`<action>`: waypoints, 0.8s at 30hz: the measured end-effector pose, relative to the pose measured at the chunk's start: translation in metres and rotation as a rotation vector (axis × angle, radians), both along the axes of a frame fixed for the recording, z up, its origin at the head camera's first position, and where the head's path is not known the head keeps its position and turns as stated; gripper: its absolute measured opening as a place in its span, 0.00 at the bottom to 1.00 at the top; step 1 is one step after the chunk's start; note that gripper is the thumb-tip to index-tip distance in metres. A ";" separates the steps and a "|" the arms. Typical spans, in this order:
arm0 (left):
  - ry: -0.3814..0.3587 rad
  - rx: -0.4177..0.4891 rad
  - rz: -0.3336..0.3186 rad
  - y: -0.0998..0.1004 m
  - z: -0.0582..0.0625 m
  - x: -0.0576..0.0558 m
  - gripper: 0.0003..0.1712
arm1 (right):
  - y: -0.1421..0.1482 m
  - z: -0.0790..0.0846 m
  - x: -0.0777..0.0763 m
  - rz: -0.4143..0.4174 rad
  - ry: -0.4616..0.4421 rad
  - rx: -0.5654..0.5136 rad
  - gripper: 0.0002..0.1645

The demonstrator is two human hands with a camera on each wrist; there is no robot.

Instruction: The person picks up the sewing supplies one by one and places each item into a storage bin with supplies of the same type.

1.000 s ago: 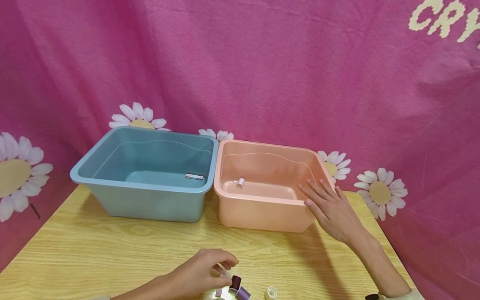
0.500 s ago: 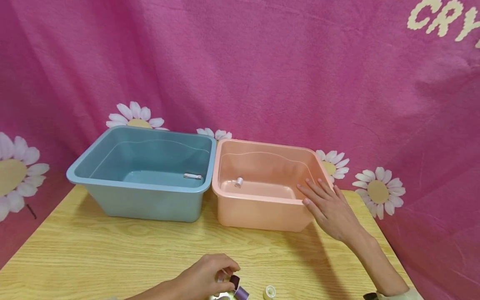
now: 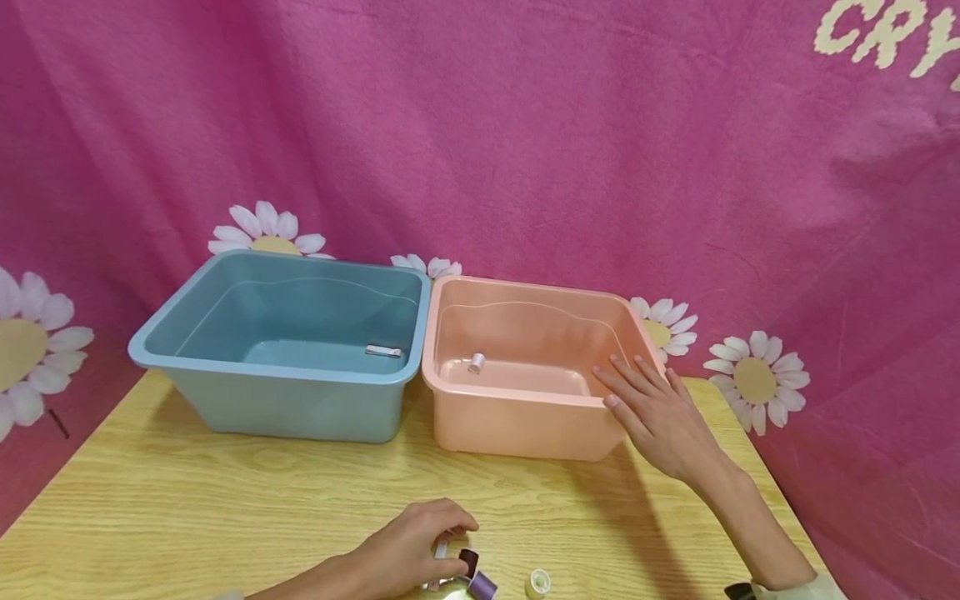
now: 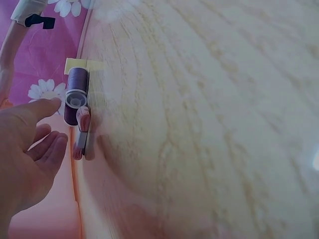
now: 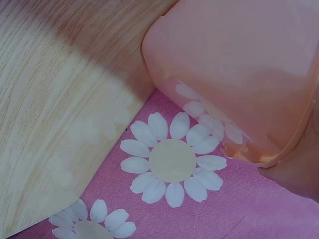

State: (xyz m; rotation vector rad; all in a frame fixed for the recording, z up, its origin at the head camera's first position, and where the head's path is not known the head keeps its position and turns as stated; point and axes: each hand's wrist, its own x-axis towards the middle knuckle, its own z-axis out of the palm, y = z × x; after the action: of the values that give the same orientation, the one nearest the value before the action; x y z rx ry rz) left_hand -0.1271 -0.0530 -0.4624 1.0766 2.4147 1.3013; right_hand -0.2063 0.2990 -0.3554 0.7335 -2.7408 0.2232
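Note:
My left hand (image 3: 408,550) hovers low over the table's front, thumb and fingers apart beside a small pink bundle with a white band (image 4: 82,133), which looks like a thread skein. In the left wrist view a gap shows between the fingers and the bundle. Against the bundle lie a dark maroon thread spool (image 3: 469,561) and a purple thread spool (image 3: 482,586). A pale yellow spool (image 3: 538,582) stands just right of them. My right hand (image 3: 667,421) rests over the right rim of the pink bin (image 3: 517,425), fingers straight inside, thumb at the front rim.
Left of the pink bin stands a blue bin (image 3: 292,404) with a small pale banded bundle (image 3: 383,351) inside. A white spool (image 3: 476,363) lies in the pink bin. Behind the wooden table (image 3: 247,500) hangs a magenta cloth (image 3: 480,142) with daisies.
My left hand dipped slightly towards the small things, then rose a little, thumb staying near the maroon spool. My right hand keeps its place on the pink bin. The head view shifted slightly.

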 end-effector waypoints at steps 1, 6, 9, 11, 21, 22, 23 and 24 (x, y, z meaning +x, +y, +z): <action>0.005 -0.009 -0.003 0.000 0.000 0.000 0.18 | 0.000 0.000 0.000 -0.001 -0.002 -0.001 0.27; -0.018 -0.042 -0.029 0.003 -0.001 -0.002 0.19 | 0.001 -0.001 -0.001 -0.002 -0.007 -0.004 0.27; -0.031 -0.051 -0.039 0.003 -0.002 -0.003 0.19 | 0.001 -0.001 -0.001 -0.002 -0.009 -0.002 0.27; -0.027 -0.056 -0.042 0.003 -0.002 -0.003 0.19 | 0.001 -0.002 -0.001 -0.002 -0.012 -0.002 0.27; -0.014 -0.058 -0.130 0.001 -0.006 -0.003 0.18 | 0.001 -0.002 0.000 -0.001 -0.005 0.001 0.27; -0.003 -0.058 -0.139 0.000 -0.006 -0.004 0.17 | 0.001 -0.002 0.000 -0.001 -0.005 0.001 0.27; 0.005 -0.059 -0.148 0.000 -0.007 -0.004 0.16 | 0.001 -0.002 0.000 -0.001 -0.005 0.001 0.27; 0.020 -0.061 -0.157 0.000 -0.007 -0.004 0.15 | 0.001 -0.002 0.000 -0.002 -0.006 0.001 0.27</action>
State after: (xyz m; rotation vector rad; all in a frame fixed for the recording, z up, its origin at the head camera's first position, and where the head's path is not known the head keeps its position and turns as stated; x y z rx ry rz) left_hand -0.1314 -0.0527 -0.4692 1.2396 2.3147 1.1650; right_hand -0.2061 0.2999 -0.3574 0.7317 -2.7473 0.2243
